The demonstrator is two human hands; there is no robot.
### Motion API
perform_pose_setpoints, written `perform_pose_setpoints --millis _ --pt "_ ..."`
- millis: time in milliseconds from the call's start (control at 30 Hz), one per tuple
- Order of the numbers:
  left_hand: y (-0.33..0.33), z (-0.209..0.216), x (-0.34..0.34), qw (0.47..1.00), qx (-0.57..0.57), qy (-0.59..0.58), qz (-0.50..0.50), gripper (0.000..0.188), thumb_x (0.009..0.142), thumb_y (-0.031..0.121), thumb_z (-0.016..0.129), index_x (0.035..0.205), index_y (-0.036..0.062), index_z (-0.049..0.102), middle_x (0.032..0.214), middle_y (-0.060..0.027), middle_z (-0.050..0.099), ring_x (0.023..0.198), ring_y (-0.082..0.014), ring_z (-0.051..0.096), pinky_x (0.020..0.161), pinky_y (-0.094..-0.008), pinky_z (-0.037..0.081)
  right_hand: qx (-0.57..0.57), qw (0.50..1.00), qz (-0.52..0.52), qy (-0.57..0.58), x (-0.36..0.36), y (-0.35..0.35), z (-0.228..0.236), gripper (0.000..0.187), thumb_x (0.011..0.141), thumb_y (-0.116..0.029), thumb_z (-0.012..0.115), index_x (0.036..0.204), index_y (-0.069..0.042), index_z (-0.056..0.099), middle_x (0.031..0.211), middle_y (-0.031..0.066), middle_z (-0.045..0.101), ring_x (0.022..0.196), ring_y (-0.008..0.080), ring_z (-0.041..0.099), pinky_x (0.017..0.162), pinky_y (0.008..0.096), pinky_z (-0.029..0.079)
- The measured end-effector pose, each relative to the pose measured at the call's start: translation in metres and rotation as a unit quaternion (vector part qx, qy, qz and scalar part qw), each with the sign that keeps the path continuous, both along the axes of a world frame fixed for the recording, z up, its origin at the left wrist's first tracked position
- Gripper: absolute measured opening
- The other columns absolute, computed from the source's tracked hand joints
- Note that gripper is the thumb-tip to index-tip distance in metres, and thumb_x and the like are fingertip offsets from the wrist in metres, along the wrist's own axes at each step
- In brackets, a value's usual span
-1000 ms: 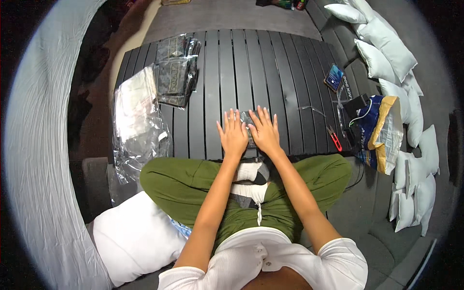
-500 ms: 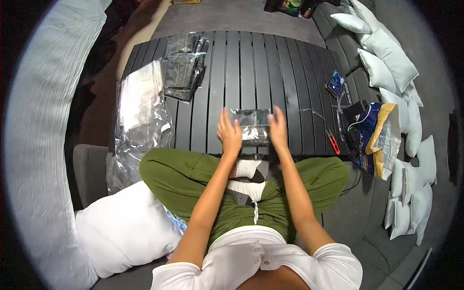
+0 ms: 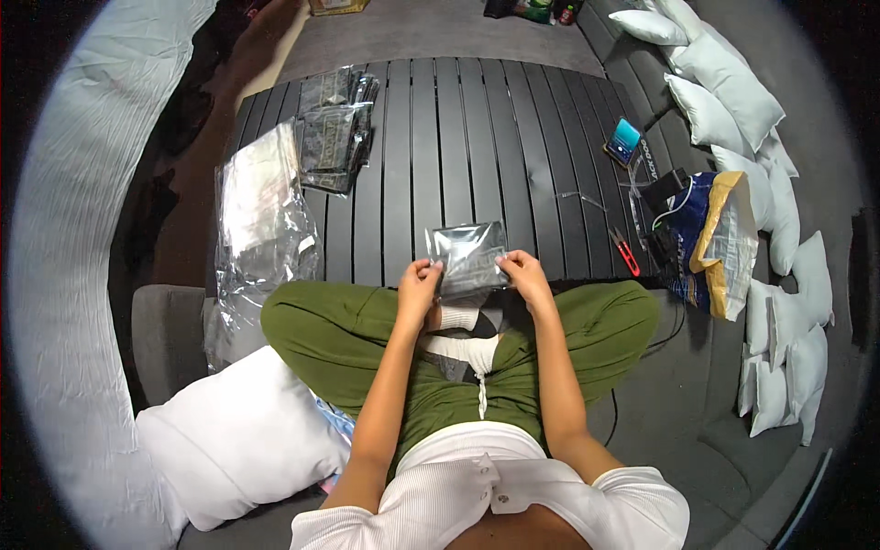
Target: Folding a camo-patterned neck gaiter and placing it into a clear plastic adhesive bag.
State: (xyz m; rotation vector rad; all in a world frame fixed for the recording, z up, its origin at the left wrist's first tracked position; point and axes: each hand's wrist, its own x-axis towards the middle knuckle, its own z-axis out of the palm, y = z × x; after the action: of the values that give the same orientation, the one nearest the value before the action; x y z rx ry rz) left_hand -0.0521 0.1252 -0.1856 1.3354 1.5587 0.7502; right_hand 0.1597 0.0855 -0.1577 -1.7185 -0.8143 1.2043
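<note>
A clear plastic packet (image 3: 470,258) with a flat, dark grey folded item inside is held up at the near edge of the table. My left hand (image 3: 419,290) pinches its left edge between thumb and fingers. At its right edge my right hand (image 3: 528,279) grips it the same way. Glare on the plastic hides part of what lies inside. Similar dark packets (image 3: 326,147) are stacked at the far left of the table. Closer to me, a heap of clear empty-looking plastic bags (image 3: 264,197) overhangs the table's left side.
The black slatted table (image 3: 417,137) stands before my crossed legs. Toward its right side lie small red-handled snips (image 3: 625,255), a phone (image 3: 623,139) and a blue and gold bag (image 3: 715,243). White pillows (image 3: 243,440) are on my left and along the right sofa.
My hands have gone from lying flat along the packet's two sides to pinching its edges. The packet has come up off the table and nearer to me.
</note>
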Motion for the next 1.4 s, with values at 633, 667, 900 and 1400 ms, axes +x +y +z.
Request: perform_pose_setpoints --millis 633,667,900,1400 --pt "-0.011 0.085 0.005 0.779 -0.254 -0.565 -0.094 0.031 0.092 0.022 0.046 0.115 0.0023 0.046 0.109 -0.0078 0.057 0.100 -0.0162 0.055 0.088 -0.0318 0.044 0.100 0.900 0.020 0.424 0.006 -0.030 0.079 0.054 0.079 -0.003 0.049 0.130 -0.004 0.032 0.117 0.0101 0.050 0.106 0.0187 0.052 0.085 0.0332 0.046" --pt "-0.009 0.089 0.006 0.804 -0.238 -0.533 -0.117 0.032 0.092 0.022 0.047 0.116 0.0016 0.045 0.109 -0.0079 0.057 0.101 -0.0163 0.054 0.088 -0.0313 0.044 0.100 0.900 0.020 0.423 0.007 -0.031 0.077 0.054 0.079 -0.003 0.049 0.130 -0.004 0.032 0.117 0.0101 0.050 0.106 0.0187 0.052 0.085 0.0332 0.046" --pt "-0.009 0.102 0.004 0.793 -0.236 -0.551 -0.110 0.034 0.091 0.022 0.048 0.119 0.0026 0.044 0.112 -0.0069 0.055 0.101 -0.0156 0.053 0.089 -0.0309 0.043 0.147 0.869 0.019 0.472 0.003 -0.035 0.093 0.052 0.085 -0.003 0.047 0.134 -0.006 0.030 0.119 0.0113 0.051 0.105 0.0194 0.053 0.086 0.0335 0.046" --pt "-0.012 0.105 0.003 0.737 -0.262 -0.607 -0.138 0.034 0.094 0.025 0.039 0.123 0.0058 0.043 0.119 -0.0062 0.052 0.107 -0.0170 0.052 0.091 -0.0341 0.042 0.143 0.875 0.018 0.461 0.010 -0.037 0.088 0.042 0.084 -0.001 0.047 0.126 0.002 0.039 0.115 0.0123 0.055 0.103 0.0178 0.055 0.089 0.0304 0.044"
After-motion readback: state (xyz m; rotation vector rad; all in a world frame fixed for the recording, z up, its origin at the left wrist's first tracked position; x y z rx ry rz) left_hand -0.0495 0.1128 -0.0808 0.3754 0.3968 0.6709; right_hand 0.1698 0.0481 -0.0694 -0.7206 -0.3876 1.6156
